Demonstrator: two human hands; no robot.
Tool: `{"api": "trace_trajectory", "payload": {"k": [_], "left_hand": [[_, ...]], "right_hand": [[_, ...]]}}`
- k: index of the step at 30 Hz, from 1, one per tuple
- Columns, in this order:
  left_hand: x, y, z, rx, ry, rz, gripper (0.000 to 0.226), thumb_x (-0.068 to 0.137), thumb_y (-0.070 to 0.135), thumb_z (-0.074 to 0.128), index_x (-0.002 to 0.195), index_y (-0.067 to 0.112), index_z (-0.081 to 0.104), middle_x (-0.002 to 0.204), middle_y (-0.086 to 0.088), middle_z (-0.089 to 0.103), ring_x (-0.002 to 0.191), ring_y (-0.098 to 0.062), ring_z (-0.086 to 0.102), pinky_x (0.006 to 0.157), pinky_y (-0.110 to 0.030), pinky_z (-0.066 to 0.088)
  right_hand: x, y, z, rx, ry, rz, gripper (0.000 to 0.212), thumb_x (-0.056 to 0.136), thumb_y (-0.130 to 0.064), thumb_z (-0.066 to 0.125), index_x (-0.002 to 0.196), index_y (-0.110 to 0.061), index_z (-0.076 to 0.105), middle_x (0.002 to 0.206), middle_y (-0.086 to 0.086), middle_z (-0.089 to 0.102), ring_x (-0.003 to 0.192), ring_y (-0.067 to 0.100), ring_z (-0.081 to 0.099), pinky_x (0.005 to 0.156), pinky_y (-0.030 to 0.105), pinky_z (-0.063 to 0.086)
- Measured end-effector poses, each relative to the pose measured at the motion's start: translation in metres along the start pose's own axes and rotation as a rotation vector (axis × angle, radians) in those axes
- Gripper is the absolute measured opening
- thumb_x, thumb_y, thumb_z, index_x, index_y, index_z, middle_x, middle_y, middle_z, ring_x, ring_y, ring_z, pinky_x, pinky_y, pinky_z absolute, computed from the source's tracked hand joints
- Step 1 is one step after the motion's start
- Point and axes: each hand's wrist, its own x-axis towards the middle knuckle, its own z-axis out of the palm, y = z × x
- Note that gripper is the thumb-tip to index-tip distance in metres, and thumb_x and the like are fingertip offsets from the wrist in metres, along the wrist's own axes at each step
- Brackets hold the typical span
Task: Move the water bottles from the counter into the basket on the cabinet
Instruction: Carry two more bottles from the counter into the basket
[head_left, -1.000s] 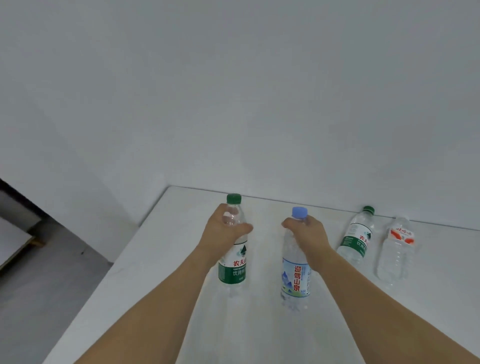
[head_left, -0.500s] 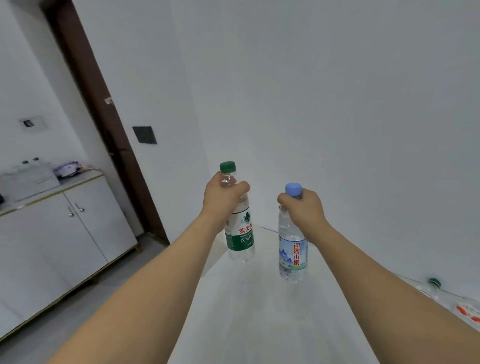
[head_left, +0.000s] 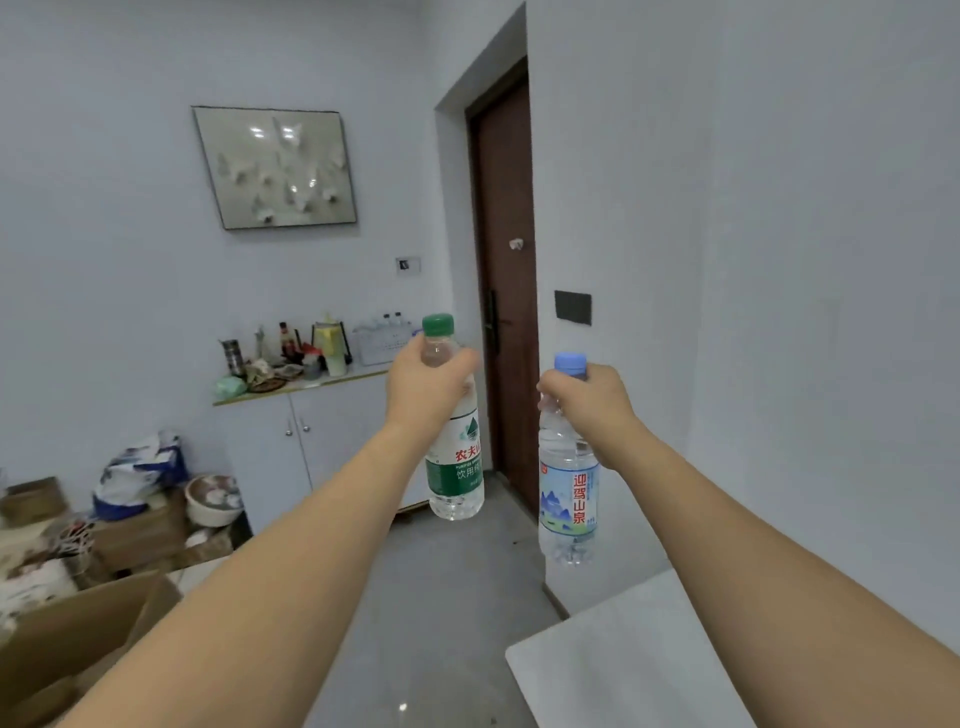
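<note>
**Both bottles carried off the counter, cabinet now ahead**

Since half a second ago we have turned left: the counter (head_left: 623, 670) has dropped to a white corner at lower right, the two bottles left on it are out of sight, and the cabinet (head_left: 311, 441) with its basket (head_left: 379, 344) has come into view across the room.

We can hardly make out the basket: a pale, small box at the cabinet top's right end, partly behind our left hand (head_left: 423, 392), with what look like bottle tops above its rim. The clutter beside it is too small to name. Boxes (head_left: 78, 623) at lower left are cut by the frame edge.

Our left hand wraps the neck of the green bottle (head_left: 457, 467), fingers curled round it, covering its shoulder. It has a green cap, a green and white label, and hangs tilted. Our right hand (head_left: 589, 405) grips the blue bottle (head_left: 567, 499) just under its pale blue cap; that one hangs upright, clear, with a mountain label. Both are in the air, apart, between counter and cabinet.
</note>
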Motion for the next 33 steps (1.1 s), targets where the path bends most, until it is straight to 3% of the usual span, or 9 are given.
{"api": "trace_trajectory", "payload": {"k": [6, 9, 12, 21, 28, 33], "left_hand": [[0.028, -0.019, -0.071, 0.063, 0.089, -0.007, 0.028, 0.068, 0.033, 0.074, 0.087, 0.015, 0.064, 0.089, -0.005, 0.070, 0.087, -0.027, 0.069, 0.080, -0.054, 0.058], [0.043, -0.030, -0.091, 0.075, 0.122, 0.005, 0.022, 0.067, 0.031, 0.073, 0.082, 0.017, 0.065, 0.077, 0.002, 0.072, 0.076, -0.019, 0.069, 0.078, -0.050, 0.059], [0.060, -0.037, -0.104, 0.057, 0.118, -0.005, 0.025, 0.065, 0.032, 0.073, 0.084, 0.017, 0.066, 0.078, 0.002, 0.071, 0.076, -0.018, 0.068, 0.078, -0.050, 0.060], [0.103, -0.053, -0.127, 0.044, 0.106, -0.017, 0.026, 0.063, 0.034, 0.072, 0.084, 0.020, 0.064, 0.088, -0.004, 0.071, 0.086, -0.028, 0.070, 0.081, -0.054, 0.058], [0.147, -0.079, -0.130, 0.043, 0.109, -0.001, 0.023, 0.064, 0.035, 0.073, 0.082, 0.024, 0.066, 0.089, -0.002, 0.072, 0.086, -0.026, 0.070, 0.081, -0.053, 0.059], [0.202, -0.107, -0.124, 0.055, 0.109, 0.011, 0.024, 0.064, 0.033, 0.073, 0.084, 0.021, 0.066, 0.089, -0.002, 0.073, 0.086, -0.027, 0.071, 0.080, -0.054, 0.059]], "right_hand": [[0.011, -0.019, 0.082, 0.041, -0.108, -0.027, 0.012, 0.075, -0.020, 0.066, 0.069, -0.010, 0.064, 0.069, 0.008, 0.071, 0.056, 0.012, 0.060, 0.062, 0.029, 0.048], [0.017, -0.023, 0.106, 0.053, -0.117, -0.034, 0.011, 0.075, -0.018, 0.065, 0.069, -0.011, 0.062, 0.068, 0.008, 0.069, 0.046, 0.001, 0.058, 0.055, 0.026, 0.046], [0.028, -0.026, 0.122, 0.041, -0.107, -0.049, 0.011, 0.075, -0.019, 0.065, 0.069, -0.010, 0.063, 0.068, 0.007, 0.070, 0.055, 0.010, 0.059, 0.059, 0.029, 0.047], [0.062, -0.025, 0.157, 0.042, -0.070, -0.060, 0.011, 0.077, -0.021, 0.066, 0.069, -0.015, 0.061, 0.068, 0.005, 0.070, 0.059, 0.013, 0.060, 0.059, 0.029, 0.048], [0.102, -0.002, 0.188, 0.063, -0.089, -0.037, 0.010, 0.076, -0.021, 0.066, 0.070, -0.015, 0.062, 0.066, 0.003, 0.069, 0.059, 0.013, 0.061, 0.059, 0.030, 0.049], [0.156, 0.018, 0.215, 0.066, -0.085, -0.047, 0.010, 0.075, -0.021, 0.066, 0.068, -0.014, 0.062, 0.055, -0.004, 0.065, 0.045, 0.001, 0.059, 0.054, 0.026, 0.046]]}}
